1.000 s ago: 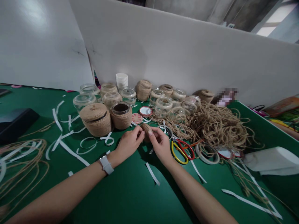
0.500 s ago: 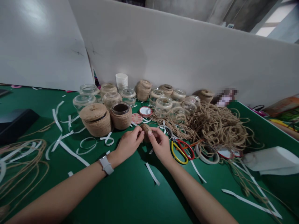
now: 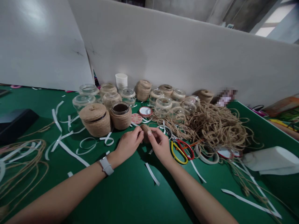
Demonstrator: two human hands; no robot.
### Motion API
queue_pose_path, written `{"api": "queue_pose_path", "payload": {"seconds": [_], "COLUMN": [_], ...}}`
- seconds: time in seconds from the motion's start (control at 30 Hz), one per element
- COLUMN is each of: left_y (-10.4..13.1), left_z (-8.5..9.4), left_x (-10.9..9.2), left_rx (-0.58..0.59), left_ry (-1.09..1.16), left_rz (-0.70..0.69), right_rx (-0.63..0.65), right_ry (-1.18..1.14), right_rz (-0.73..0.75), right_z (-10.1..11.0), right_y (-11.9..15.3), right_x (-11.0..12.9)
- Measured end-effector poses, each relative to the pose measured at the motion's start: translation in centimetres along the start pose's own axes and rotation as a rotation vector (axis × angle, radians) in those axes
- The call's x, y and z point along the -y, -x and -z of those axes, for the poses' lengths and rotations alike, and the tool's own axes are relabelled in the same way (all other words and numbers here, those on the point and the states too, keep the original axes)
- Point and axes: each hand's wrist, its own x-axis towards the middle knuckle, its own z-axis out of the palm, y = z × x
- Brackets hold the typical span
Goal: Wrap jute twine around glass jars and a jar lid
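Between my two hands a small round jar lid covered in jute twine (image 3: 145,133) stands tilted, its coiled face partly hidden by my fingers. My right hand (image 3: 161,142) pinches it by the right side, thumb toward me. At its left edge my left hand (image 3: 129,141) has the fingers curled and pressed on the rim. Just left stand a twine-wrapped jar with a lid (image 3: 95,121) and an open twine-wrapped jar (image 3: 121,116). Scissors with red and yellow handles (image 3: 181,151) lie beside my right hand.
Several glass jars (image 3: 163,107) and a stack of white paper cups (image 3: 121,81) stand along the back partition. A tangled heap of jute twine (image 3: 220,126) lies right, near a roll of tape (image 3: 207,157). White paper strips (image 3: 152,174) are scattered over the green table (image 3: 130,199).
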Motion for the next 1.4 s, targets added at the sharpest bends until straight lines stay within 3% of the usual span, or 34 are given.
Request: {"api": "queue_pose_path", "payload": {"seconds": [0.43, 0.9, 1.4], "left_y": [-0.1, -0.14, 0.11], "left_z": [0.08, -0.01, -0.29], "left_x": [-0.15, 0.13, 0.44], "left_rx": [0.01, 0.026, 0.013], "left_ry": [0.114, 0.126, -0.082], "left_rz": [-0.002, -0.007, -0.032], "right_rx": [-0.09, -0.077, -0.03], "right_ry": [-0.032, -0.031, 0.036], "right_rz": [-0.059, -0.072, -0.048], "right_z": [0.05, -0.06, -0.09], "right_y": [-0.27, -0.18, 0.1], "right_x": [-0.2, -0.07, 0.31]}}
